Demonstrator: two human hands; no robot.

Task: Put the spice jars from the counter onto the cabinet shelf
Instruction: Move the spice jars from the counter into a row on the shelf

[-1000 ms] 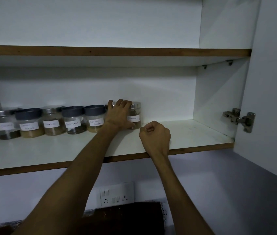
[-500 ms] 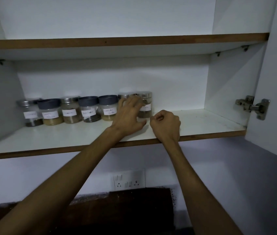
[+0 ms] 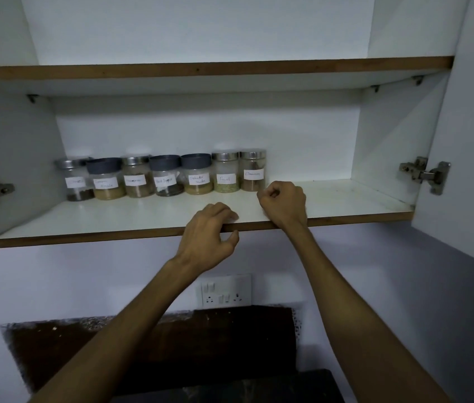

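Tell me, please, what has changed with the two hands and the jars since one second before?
The left hand let go of the two rightmost jars, Fennel and Cinnamon, and drew back to the shelf front edge, holding nothing. Both jars now stand uncovered in the row. The right hand stayed curled on the shelf, and the other five jars stayed in place.

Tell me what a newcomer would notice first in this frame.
A row of seven clear labelled spice jars stands at the back left of the white lower cabinet shelf, some lids grey, some silver. In front, the left hand hangs loosely curled at the shelf's brown front edge, and the fisted right hand rests by the rightmost jar.
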